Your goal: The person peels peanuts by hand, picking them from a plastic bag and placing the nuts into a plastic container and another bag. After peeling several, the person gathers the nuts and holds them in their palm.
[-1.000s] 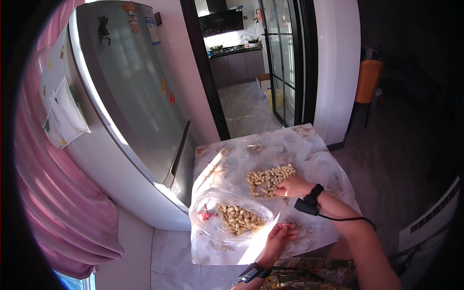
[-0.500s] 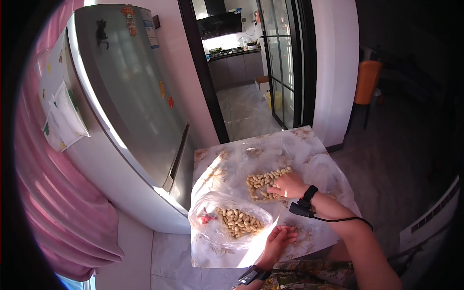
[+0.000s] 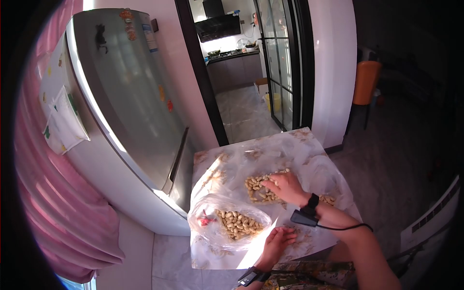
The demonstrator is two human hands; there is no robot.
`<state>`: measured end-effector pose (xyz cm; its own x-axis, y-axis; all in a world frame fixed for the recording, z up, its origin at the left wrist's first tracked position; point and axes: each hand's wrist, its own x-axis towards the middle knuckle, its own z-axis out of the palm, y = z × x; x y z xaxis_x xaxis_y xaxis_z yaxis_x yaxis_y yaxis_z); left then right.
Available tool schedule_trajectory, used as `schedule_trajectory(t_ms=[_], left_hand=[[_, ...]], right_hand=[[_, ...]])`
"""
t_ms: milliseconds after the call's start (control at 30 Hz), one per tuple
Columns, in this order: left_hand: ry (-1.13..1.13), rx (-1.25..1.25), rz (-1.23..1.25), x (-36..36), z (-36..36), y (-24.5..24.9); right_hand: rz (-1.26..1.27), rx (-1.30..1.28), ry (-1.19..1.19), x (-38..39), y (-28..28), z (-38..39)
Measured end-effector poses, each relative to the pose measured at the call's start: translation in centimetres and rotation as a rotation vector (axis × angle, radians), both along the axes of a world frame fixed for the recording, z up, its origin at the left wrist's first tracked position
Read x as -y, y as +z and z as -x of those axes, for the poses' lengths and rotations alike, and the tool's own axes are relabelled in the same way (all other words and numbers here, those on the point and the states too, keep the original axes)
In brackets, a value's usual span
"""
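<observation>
My right hand is over a clear shallow tray of unshelled peanuts. Its fingers are bent down and closed around peanuts, though the fingertips are partly hidden. Near the front edge of the table, my left hand rests palm inward with loosely curled, slightly parted fingers and nothing in it. Left of that hand lies an open clear plastic bag with many peanuts and a red piece inside.
A patterned cloth covers the small table. More clear plastic lies on its right side, with some peanuts behind my right wrist. A fridge stands left, a glass door beyond, and an orange chair right.
My right hand has shifted slightly left over the tray, its fingers now farther over the peanuts. Peanuts on the right have come into view beside my wrist. My left hand stays put.
</observation>
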<state>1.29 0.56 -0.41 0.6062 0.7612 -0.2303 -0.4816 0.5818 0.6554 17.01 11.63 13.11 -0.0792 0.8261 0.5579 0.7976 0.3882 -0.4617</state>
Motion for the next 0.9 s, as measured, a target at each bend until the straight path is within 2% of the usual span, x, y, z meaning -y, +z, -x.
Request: schedule_trajectory(t_ms=[33, 100, 167, 200, 233, 333, 400, 433, 500, 600, 700, 800, 900], left_hand=[[-0.002, 0.013, 0.015, -0.1, 0.1, -0.3], [-0.015, 0.029, 0.038, -0.2, 0.1, -0.6], [-0.030, 0.075, 0.075, -0.4, 0.1, -0.5], [-0.003, 0.056, 0.118, -0.2, -0.1, 1.3], [0.028, 0.158, 0.168, -0.1, -0.2, 2.1], [0.036, 0.261, 0.182, -0.8, 0.3, -1.8], [-0.101, 0.533, 0.225, -0.9, 0.7, -2.3], [-0.103, 0.529, 0.234, -0.7, 0.6, -1.9], [-0.098, 0.469, 0.397, -0.5, 0.1, -0.8], [-0.047, 0.467, 0.293, 0.0, -0.8, -1.1], [-0.064, 0.602, 0.377, 0.1, -0.4, -1.2], [0.008, 0.529, 0.388, 0.0, -0.5, -1.1], [0.002, 0.583, 0.361, -0.4, -0.1, -2.3]], right_hand=[[0.004, 0.002, -0.006, 1.5, 0.8, 0.8], [0.135, -0.257, 0.161, 4.9, 1.3, 2.4], [0.113, -0.351, 0.257, 7.9, -0.3, 3.5], [0.119, -0.343, 0.241, 9.2, -1.3, 3.9], [0.126, -0.335, 0.226, 10.4, -2.4, 4.2], [0.146, -0.310, 0.168, 12.0, -6.3, 4.2], [0.168, -0.261, 0.097, 12.6, -7.5, 4.0], [0.174, -0.266, 0.092, 12.8, -7.5, 4.0], [0.019, -0.253, 0.119, 13.1, -7.4, 4.4], [-0.029, -0.235, 0.088, 13.4, -8.3, 4.8], [-0.065, -0.209, 0.108, 13.3, -8.1, 4.6], [-0.041, -0.332, 0.134, 13.3, -8.1, 4.9], [-0.039, -0.335, 0.133, 13.2, -8.4, 5.0]])
